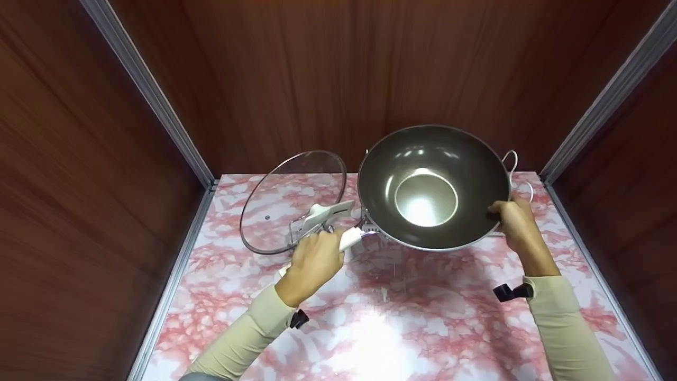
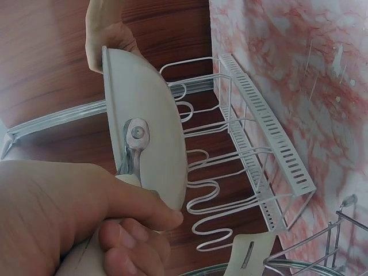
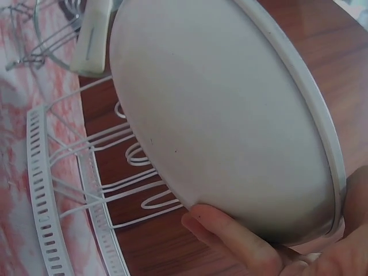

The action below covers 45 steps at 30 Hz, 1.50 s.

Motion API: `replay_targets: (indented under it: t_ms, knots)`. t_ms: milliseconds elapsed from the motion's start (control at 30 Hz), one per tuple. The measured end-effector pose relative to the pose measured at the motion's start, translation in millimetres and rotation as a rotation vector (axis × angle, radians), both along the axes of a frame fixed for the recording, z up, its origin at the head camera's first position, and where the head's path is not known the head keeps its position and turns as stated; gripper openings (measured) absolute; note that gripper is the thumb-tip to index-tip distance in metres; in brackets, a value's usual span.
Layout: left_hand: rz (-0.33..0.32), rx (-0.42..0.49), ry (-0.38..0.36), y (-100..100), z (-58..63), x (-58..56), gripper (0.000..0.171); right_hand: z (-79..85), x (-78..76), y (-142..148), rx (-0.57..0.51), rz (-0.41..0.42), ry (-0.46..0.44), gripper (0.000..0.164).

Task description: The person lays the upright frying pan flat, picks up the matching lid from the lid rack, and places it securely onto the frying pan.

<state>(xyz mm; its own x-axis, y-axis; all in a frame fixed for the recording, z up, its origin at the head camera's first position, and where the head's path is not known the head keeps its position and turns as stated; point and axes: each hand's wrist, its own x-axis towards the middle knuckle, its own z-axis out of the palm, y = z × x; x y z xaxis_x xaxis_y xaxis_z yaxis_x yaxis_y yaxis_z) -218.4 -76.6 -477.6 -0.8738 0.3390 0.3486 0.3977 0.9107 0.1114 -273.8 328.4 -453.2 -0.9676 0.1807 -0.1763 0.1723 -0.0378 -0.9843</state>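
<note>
A wok with a dark inside and a cream outside is held up above the table, tilted so its inside faces the head view. My left hand grips its pale long handle. At the opposite rim my right hand pinches the edge, thumb inside and fingers against the outer wall. Below and behind the wok stands a white wire rack with looped dividers, mostly hidden by it in the head view.
Left of the wok, a glass lid leans upright in a metal wire stand, beside a cream slotted utensil. Wooden panels enclose the back and sides of the red-and-white marbled tabletop. Wet-looking drops lie in front.
</note>
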Motion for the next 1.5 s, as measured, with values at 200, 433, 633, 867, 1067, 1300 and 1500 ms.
replay_targets:
  t_ms: [200, 433, 633, 867, 1067, 1300, 1500]
  knots:
    - [0.011, -0.023, 0.022, -3, -0.4, -1.7, 0.015, 1.6, 0.9, 0, 0.048, 0.043, 0.006, 0.029]
    - [0.017, -0.016, -0.003, -5, 0.2, -2.2, 0.015, 4.6, -2.8, 3, -0.006, 0.072, -0.034, 0.018]
    - [0.008, -0.039, 0.002, -8, -0.3, -3.9, 0.019, 5.3, -6.4, 9, 0.037, 0.114, -0.039, 0.02]
    - [0.008, -0.038, 0.007, -12, -2.0, -6.3, 0.015, 1.1, -5.2, 7, 0.072, 0.08, -0.013, 0.028]
    - [0.028, -0.011, -0.007, -16, -2.4, -9.0, 0.019, -1.7, -2.4, 2, 0.053, 0.041, 0.007, 0.029]
    - [0.021, -0.003, 0.022, -21, -2.8, -10.9, 0.022, -0.9, 4.0, -2, 0.043, 0.013, 0.014, 0.024]
    - [0.005, 0.012, 0.004, -23, -1.3, -10.5, 0.015, 0.5, 10.5, -4, 0.047, -0.013, 0.012, 0.02]
